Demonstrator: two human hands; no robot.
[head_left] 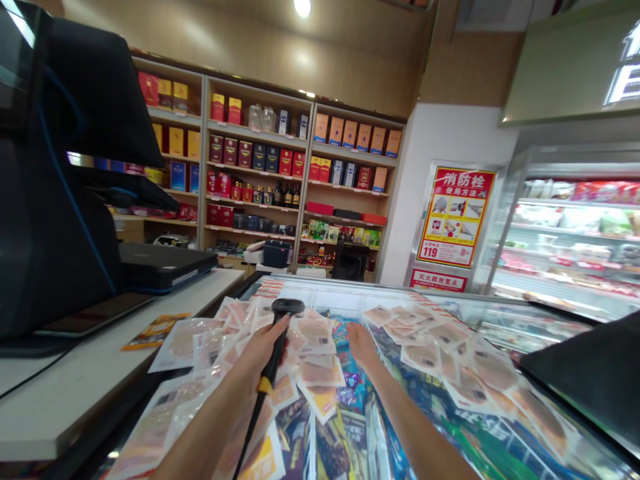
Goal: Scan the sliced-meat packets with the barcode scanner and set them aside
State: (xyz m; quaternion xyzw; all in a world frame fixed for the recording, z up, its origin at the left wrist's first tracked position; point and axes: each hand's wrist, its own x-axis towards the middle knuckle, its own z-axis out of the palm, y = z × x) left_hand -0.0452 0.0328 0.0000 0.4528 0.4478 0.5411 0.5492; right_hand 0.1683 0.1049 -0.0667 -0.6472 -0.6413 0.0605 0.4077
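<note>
My left hand (pixel 267 343) is wrapped round the handle of a black barcode scanner (pixel 283 327). Its head points away from me, and its cord runs back down toward the bottom edge. Under and around it lie many clear flat packets (pixel 315 337) with barcode labels and pinkish-tan contents. My right hand (pixel 361 343) hovers over or rests on the glass between two spreads of packets; its fingers are smeared and partly turned away, so their pose is unclear. To its right lies the second spread of packets (pixel 440 340).
The packets lie on a glass-topped freezer (pixel 350 288) with colourful bags beneath. A white counter (pixel 65 393) at left carries a black point-of-sale terminal (pixel 55 200) and an orange packet (pixel 155 330). A black panel (pixel 595 380) stands at right. Shelves (pixel 255 137) and a refrigerated case (pixel 575 240) stand behind.
</note>
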